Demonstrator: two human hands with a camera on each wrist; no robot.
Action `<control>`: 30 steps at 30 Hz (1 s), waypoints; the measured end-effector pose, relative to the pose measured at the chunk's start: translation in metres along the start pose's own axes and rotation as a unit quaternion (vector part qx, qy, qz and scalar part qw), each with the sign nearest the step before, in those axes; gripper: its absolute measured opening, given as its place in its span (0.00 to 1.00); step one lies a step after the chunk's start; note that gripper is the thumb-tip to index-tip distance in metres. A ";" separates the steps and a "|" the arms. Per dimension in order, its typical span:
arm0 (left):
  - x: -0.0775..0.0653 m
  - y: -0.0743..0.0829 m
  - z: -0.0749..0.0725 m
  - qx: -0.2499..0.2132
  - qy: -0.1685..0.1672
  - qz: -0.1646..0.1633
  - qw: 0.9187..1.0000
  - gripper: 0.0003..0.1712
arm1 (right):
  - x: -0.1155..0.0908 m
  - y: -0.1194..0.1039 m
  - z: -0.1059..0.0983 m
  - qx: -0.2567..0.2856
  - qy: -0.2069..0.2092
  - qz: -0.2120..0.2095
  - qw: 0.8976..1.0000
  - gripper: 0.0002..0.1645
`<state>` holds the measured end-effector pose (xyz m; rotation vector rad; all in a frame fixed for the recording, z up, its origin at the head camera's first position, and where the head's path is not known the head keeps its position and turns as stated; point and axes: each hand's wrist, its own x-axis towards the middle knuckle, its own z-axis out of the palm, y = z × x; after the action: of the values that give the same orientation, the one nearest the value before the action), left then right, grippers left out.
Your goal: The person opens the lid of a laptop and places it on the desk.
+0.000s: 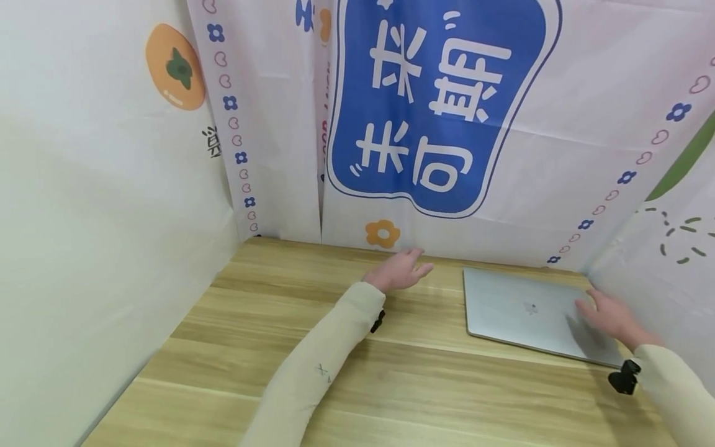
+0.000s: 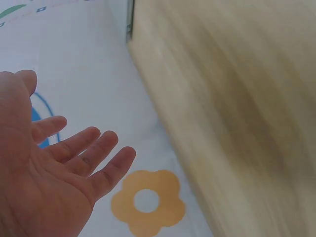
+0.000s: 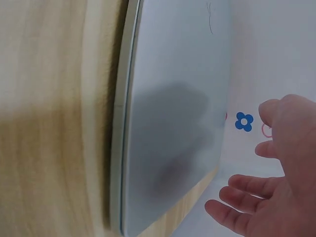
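Observation:
A closed silver laptop (image 1: 519, 310) lies flat at the right back of the wooden table, a logo on its lid. Over its right end hovers my right hand (image 1: 609, 316), casting a shadow on the lid. In the right wrist view the fingers (image 3: 242, 197) are spread and loosely bent beside the laptop (image 3: 173, 123), holding nothing. My left hand (image 1: 399, 271) reaches over the back of the table, left of the laptop. The left wrist view has that hand (image 2: 54, 168) empty, palm showing and fingers relaxed.
The wooden table (image 1: 251, 347) meets a printed cloth (image 1: 558, 155) along its back edge. White walls of cloth rise on the left (image 1: 112, 217) and the right (image 1: 659, 261). A black band (image 1: 624, 377) sits at the right wrist.

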<state>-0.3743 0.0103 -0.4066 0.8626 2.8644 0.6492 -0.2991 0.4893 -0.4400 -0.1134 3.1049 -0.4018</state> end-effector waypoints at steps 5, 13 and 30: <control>0.002 -0.003 0.013 -0.008 -0.014 -0.009 1.000 0.39 | -0.003 0.003 0.002 -0.012 -0.008 0.013 1.000 0.44; 0.003 0.001 0.030 -0.010 -0.017 -0.006 1.000 0.38 | -0.008 0.009 0.008 -0.016 -0.023 0.043 0.999 0.44; 0.010 0.026 0.060 -0.052 -0.031 -0.006 0.998 0.37 | -0.008 0.016 0.016 -0.055 -0.024 0.037 0.997 0.40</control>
<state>-0.3576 0.0579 -0.4498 0.8337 2.7525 0.7484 -0.2916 0.5012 -0.4600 -0.0090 3.0718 -0.2219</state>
